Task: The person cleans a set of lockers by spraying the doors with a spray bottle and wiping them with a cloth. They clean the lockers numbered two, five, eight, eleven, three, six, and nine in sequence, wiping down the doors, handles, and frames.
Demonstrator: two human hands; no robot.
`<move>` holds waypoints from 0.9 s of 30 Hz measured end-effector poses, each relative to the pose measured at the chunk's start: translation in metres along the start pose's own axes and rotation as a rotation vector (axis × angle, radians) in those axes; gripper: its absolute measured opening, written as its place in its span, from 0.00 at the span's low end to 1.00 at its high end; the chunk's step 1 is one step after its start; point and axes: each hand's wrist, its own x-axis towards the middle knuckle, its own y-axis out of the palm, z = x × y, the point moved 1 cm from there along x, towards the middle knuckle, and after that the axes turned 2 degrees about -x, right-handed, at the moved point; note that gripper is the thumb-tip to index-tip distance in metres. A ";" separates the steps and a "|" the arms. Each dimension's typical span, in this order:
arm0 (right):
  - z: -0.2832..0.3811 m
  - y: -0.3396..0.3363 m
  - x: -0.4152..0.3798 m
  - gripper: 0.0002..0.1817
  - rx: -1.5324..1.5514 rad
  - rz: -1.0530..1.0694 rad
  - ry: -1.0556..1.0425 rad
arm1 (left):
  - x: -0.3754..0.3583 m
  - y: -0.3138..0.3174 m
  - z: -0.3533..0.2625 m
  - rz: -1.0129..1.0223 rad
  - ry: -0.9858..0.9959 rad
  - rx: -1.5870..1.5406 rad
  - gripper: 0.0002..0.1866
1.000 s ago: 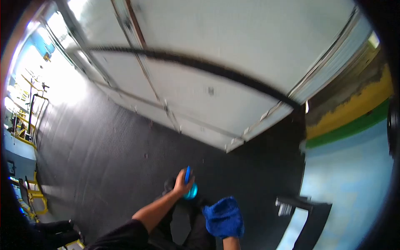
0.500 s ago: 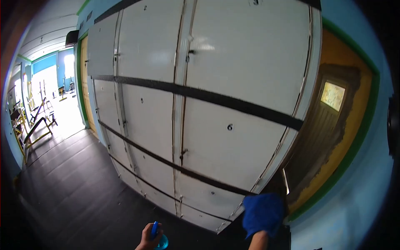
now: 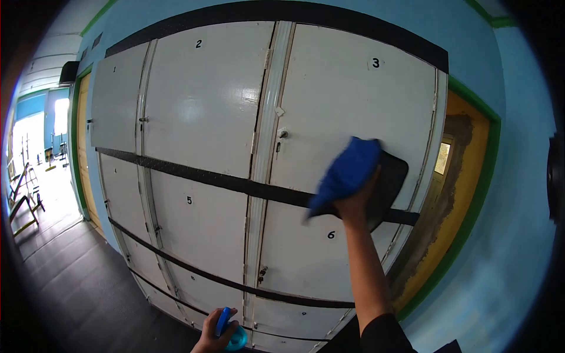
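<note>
My right hand [image 3: 355, 203] is raised in front of locker doors 3 and 6, closed on a blue cloth [image 3: 352, 169] that is slightly blurred. A dark, flat shape with rounded corners [image 3: 389, 182] shows just behind that hand; I cannot tell what it is. Low in the view, my left hand [image 3: 213, 334] is wrapped round a spray bottle [image 3: 237, 339] with a blue trigger head and a teal body. Numbered white doors make up the locker bank [image 3: 203, 100], and the cloth overlaps the lower part of door 3 [image 3: 353, 88].
Black strips [image 3: 223, 182] run across the lockers, and small handles [image 3: 283, 135] stick out from the doors. To the right are a yellow and brown door [image 3: 440, 154] and a blue wall [image 3: 471, 282]. Dark flooring [image 3: 65, 282] leads left towards exercise equipment [image 3: 26, 200].
My right hand has lifted the blue cloth from the lower right up to doors 3 and 6. The view has tilted up, showing the locker top. My left hand still grips the spray bottle.
</note>
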 end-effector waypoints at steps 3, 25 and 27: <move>0.086 0.002 0.040 0.45 -0.131 0.167 0.162 | 0.018 -0.020 0.014 0.045 -0.029 0.032 0.19; -0.092 -0.039 0.005 0.43 0.033 -0.206 0.008 | 0.290 0.019 -0.175 0.219 0.766 -0.073 0.49; -0.110 -0.048 -0.011 0.41 0.077 -0.235 0.104 | 0.309 0.027 -0.195 0.187 0.702 0.000 0.48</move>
